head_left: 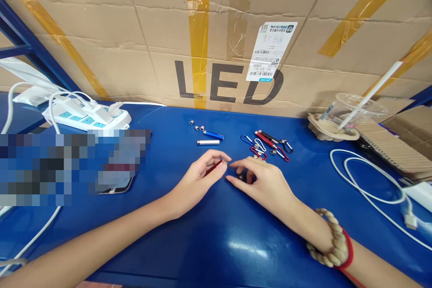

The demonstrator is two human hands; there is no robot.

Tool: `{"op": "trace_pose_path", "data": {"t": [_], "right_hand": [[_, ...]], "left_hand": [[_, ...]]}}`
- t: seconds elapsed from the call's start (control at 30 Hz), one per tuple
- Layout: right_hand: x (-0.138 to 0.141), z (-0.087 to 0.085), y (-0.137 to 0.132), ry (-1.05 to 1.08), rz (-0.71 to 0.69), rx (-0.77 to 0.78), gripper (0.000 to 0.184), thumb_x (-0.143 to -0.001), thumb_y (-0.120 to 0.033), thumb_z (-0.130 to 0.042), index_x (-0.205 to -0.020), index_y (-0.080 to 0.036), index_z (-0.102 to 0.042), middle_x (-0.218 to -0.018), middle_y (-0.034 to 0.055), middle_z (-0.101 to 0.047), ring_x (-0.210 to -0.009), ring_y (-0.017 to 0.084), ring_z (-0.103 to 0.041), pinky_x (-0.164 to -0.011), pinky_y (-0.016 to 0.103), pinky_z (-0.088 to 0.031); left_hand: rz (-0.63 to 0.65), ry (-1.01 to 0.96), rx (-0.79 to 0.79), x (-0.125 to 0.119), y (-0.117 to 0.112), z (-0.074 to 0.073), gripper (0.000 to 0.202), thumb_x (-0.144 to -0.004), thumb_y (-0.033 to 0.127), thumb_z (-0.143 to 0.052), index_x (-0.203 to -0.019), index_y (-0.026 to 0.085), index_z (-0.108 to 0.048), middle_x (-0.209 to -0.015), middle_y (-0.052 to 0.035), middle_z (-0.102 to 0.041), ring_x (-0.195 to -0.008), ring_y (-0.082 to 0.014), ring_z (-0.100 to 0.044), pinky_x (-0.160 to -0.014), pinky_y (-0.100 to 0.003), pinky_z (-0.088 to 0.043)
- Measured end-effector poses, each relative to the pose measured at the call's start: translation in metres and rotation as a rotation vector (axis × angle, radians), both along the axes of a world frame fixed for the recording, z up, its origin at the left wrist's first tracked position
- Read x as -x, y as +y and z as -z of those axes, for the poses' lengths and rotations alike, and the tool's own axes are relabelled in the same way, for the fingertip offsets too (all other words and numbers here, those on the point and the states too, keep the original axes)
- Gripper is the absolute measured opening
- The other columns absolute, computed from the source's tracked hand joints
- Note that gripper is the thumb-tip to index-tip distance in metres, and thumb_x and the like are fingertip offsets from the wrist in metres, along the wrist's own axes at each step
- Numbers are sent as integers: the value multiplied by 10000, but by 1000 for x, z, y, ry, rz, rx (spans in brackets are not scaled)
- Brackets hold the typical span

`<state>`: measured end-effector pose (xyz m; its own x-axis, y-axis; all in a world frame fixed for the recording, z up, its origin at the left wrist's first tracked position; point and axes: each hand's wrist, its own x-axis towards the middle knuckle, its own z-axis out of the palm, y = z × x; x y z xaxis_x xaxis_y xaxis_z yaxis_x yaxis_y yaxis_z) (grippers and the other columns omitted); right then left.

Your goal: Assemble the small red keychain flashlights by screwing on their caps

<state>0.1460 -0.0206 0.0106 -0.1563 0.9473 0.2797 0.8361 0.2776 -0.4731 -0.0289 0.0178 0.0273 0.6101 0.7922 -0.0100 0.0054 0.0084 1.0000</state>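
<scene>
My left hand (199,177) rests on the blue table (216,238) and is closed around a small red metal tube (214,167), pinching its end. My right hand (259,180) lies just to the right, fingers curled over small dark parts on the table; what it grips is hidden. A bead bracelet and a red cord circle my right wrist. Beyond the hands lie a silver tube (208,142), a blue tube (213,134), several tiny silver caps (197,126) and a pile of red and black tubes with carabiner clips (270,144).
A big cardboard box marked LED (229,31) walls off the back. A white power strip (89,117) with cables sits at left, a phone (116,184) near it. At right are a plastic cup with straw (351,114), a white cable (371,180) and corrugated cardboard (394,144).
</scene>
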Motion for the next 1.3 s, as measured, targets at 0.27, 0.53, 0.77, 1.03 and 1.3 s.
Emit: {"op": "trace_pose_path", "data": {"t": [0.27,0.53,0.77,1.03,1.3], "right_hand": [[-2,4,2,152,-89,-42,175,-765,-260,-617,-930,-204,-628,-828,26,-623,-652,120,-595,-591,227,-506],[-4,4,4,-6,-94,-66,219,-842,-245,-507,-1029,-198,-608,-966,66,-627,-886,192,-591,-778,336,-500],[-5,4,3,-36,-95,-45,181,-840,-232,-515,-971,-237,-640,-924,27,-634,-844,165,-596,-707,281,-502],[2,-2,0,235,-36,-92,96,-756,-272,-628,-813,-199,-653,-824,15,-677,-613,118,-616,-536,218,-492],[5,-8,-1,508,-5,-63,177,-653,-305,-714,-758,-168,-675,-705,25,-651,-463,87,-555,-429,198,-452]], "left_hand": [[-19,62,-129,1,2,1,198,-849,322,-443,-958,187,-539,-909,-23,-536,-769,-120,-472,-713,-240,-387],[-28,37,-94,2,4,4,201,-873,353,-396,-921,187,-500,-694,24,-427,-636,-93,-388,-585,-219,-318],[-14,45,-131,2,5,7,240,-897,364,-340,-943,183,-491,-668,35,-448,-544,-72,-356,-548,-219,-298],[-27,93,-168,1,9,8,301,-891,391,-325,-979,176,-517,-653,29,-449,-535,-78,-376,-521,-213,-308],[-27,116,-189,0,7,9,260,-866,371,-383,-998,172,-487,-637,25,-459,-623,-104,-440,-596,-228,-342]]}}
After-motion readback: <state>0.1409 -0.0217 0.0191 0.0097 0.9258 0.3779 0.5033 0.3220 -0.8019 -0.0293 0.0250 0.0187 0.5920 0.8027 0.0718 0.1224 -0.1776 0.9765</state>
